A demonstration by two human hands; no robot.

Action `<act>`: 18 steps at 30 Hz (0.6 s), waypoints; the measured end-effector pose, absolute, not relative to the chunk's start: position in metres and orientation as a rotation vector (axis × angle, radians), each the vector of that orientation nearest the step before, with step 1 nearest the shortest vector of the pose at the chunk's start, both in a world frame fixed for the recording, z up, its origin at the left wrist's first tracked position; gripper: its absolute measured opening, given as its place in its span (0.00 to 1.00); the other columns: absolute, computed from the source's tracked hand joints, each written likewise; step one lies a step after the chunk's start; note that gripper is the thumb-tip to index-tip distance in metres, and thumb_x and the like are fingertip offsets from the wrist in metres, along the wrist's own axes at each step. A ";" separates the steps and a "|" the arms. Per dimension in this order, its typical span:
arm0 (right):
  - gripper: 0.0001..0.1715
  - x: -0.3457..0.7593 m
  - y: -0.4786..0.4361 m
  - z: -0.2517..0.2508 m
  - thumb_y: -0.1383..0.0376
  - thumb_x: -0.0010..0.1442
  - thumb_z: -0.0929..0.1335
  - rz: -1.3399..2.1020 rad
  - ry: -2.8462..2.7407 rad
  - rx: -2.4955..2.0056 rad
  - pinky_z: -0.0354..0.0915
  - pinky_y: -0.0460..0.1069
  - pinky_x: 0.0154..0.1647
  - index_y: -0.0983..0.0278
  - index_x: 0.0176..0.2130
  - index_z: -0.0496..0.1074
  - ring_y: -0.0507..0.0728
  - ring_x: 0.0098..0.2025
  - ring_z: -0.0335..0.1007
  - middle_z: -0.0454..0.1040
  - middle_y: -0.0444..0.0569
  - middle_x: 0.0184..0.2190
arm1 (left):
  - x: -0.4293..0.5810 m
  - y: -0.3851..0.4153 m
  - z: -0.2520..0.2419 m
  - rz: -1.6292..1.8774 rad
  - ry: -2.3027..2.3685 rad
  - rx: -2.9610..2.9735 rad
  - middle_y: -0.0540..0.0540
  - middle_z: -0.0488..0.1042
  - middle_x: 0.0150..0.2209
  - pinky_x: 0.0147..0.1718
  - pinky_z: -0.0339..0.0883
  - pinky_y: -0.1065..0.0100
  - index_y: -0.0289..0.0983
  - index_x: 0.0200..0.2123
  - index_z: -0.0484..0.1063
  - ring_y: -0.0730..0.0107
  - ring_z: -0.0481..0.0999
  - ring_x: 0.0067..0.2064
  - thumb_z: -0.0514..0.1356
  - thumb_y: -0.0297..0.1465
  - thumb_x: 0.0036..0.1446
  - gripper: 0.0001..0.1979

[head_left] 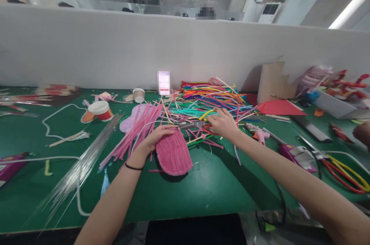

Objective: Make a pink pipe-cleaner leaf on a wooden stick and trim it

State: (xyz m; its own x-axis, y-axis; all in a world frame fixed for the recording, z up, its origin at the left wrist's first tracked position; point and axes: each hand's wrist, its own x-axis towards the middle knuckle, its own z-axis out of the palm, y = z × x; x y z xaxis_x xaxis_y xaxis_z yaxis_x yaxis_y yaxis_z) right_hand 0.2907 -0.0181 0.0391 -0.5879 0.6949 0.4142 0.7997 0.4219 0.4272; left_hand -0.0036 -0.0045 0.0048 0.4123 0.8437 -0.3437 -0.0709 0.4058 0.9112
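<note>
My left hand point(157, 137) pinches the top edge of a fan-shaped pink piece point(174, 154), made of fuzzy pipe cleaners laid side by side. Its rounded, frilled lower edge hangs just over the green table. The fingers of my right hand point(224, 123) are wrapped round the handles of what look like pliers point(192, 125), with grey jaws and red on the grip. These jaws point left, near the top of the pink piece and my left fingertips; whether they touch it I cannot tell. Loose pink pipe cleaners point(138, 133) lie beside my left hand.
Behind my hands spreads a pile of coloured pipe cleaners point(211, 98). Thin metal wires point(86, 160) and a paper cup point(100, 111) are at left. A pink glue gun point(261, 136), large scissors point(332, 160) and a white box point(335, 104) lie right. Another person's hand point(362, 133) shows at the right edge.
</note>
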 end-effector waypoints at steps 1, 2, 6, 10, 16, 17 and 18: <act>0.08 0.291 -0.018 0.039 0.66 0.61 0.66 -0.894 -2.502 -1.319 0.51 0.55 0.49 0.65 0.35 0.76 0.64 0.49 0.63 0.79 0.53 0.33 | -0.004 -0.004 0.004 0.707 0.972 0.983 0.47 0.81 0.36 0.37 0.67 0.70 0.38 0.42 0.79 0.68 0.78 0.35 0.70 0.30 0.42 0.20; 0.08 0.291 -0.017 0.039 0.66 0.61 0.66 -0.894 -2.508 -1.305 0.51 0.54 0.50 0.65 0.35 0.76 0.64 0.49 0.63 0.79 0.52 0.32 | -0.004 -0.004 0.004 0.704 0.973 0.994 0.47 0.81 0.37 0.37 0.67 0.70 0.38 0.42 0.79 0.68 0.78 0.35 0.70 0.30 0.42 0.19; 0.08 0.292 -0.016 0.039 0.63 0.62 0.67 -0.907 -2.521 -1.247 0.51 0.54 0.51 0.65 0.35 0.76 0.64 0.50 0.63 0.79 0.51 0.31 | -0.005 -0.002 0.000 0.682 0.959 1.048 0.46 0.81 0.38 0.38 0.67 0.70 0.38 0.43 0.79 0.67 0.78 0.36 0.69 0.30 0.44 0.19; 0.10 0.293 -0.017 0.040 0.61 0.62 0.67 -0.906 -2.562 -1.249 0.51 0.54 0.50 0.65 0.36 0.76 0.65 0.49 0.64 0.79 0.52 0.32 | -0.005 -0.001 -0.002 0.678 0.967 1.062 0.46 0.81 0.38 0.38 0.67 0.69 0.38 0.42 0.79 0.67 0.78 0.36 0.69 0.30 0.45 0.18; 0.12 0.293 -0.016 0.046 0.65 0.65 0.64 -0.896 -2.677 -1.263 0.52 0.54 0.45 0.67 0.35 0.75 0.63 0.44 0.67 0.78 0.54 0.31 | -0.002 -0.004 -0.002 0.643 0.974 1.121 0.45 0.80 0.40 0.38 0.68 0.69 0.38 0.41 0.79 0.65 0.78 0.38 0.68 0.32 0.46 0.16; 0.13 0.293 -0.015 0.047 0.64 0.65 0.63 -0.881 -2.689 -1.276 0.52 0.54 0.44 0.67 0.35 0.75 0.63 0.43 0.67 0.78 0.55 0.31 | -0.002 -0.004 -0.003 0.633 0.970 1.131 0.46 0.80 0.41 0.38 0.67 0.69 0.38 0.42 0.79 0.66 0.78 0.38 0.68 0.32 0.46 0.16; 0.14 0.293 -0.015 0.047 0.64 0.65 0.63 -0.863 -2.697 -1.290 0.53 0.54 0.43 0.67 0.35 0.75 0.62 0.42 0.68 0.78 0.55 0.31 | -0.002 -0.004 -0.003 0.627 0.964 1.138 0.46 0.80 0.41 0.38 0.67 0.69 0.39 0.42 0.79 0.66 0.78 0.38 0.67 0.32 0.47 0.16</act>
State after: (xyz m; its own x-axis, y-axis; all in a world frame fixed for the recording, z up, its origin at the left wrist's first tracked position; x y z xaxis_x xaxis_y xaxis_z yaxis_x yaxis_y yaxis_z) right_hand 0.2934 -0.0152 0.0474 -0.6560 0.7100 0.2559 0.7267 0.5028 0.4680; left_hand -0.0024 -0.0042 -0.0025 0.4715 0.8257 -0.3098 0.0517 0.3248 0.9444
